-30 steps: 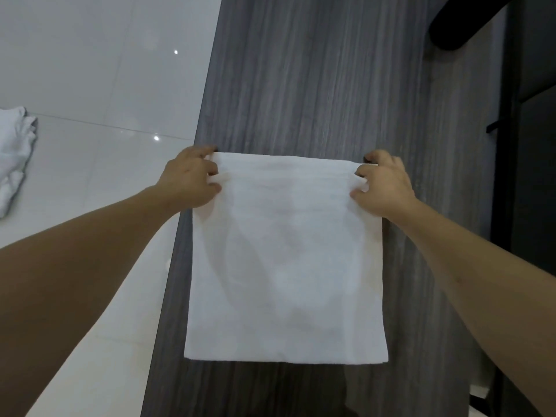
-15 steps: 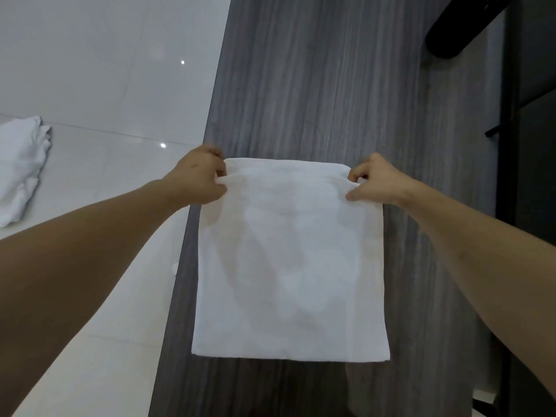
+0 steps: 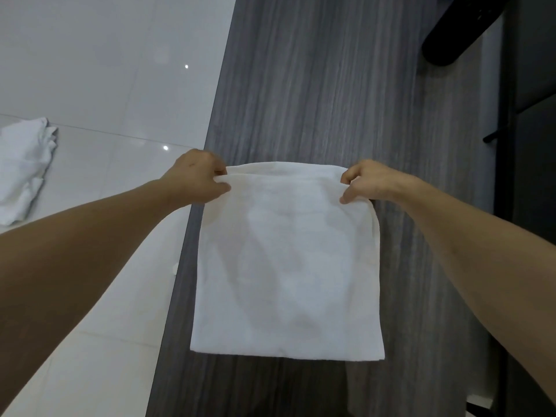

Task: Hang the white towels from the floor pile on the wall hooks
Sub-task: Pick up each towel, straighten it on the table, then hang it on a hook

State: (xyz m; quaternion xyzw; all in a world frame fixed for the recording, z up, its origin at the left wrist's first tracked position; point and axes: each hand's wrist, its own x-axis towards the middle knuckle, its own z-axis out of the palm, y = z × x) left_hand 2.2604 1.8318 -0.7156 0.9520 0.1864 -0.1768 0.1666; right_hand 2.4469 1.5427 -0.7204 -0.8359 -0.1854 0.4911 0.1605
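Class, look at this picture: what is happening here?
A person holds a white towel up by its top corners, left hand on one, right hand on the other, in front of a dark wood-grain panel. More towels lie in a pile on the tiled floor. No hook is visible.

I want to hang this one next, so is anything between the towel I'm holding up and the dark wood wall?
Nothing visible. The left hand and right hand pinch the towel by its top corners in front of the wood wall. No hook shows in this view.
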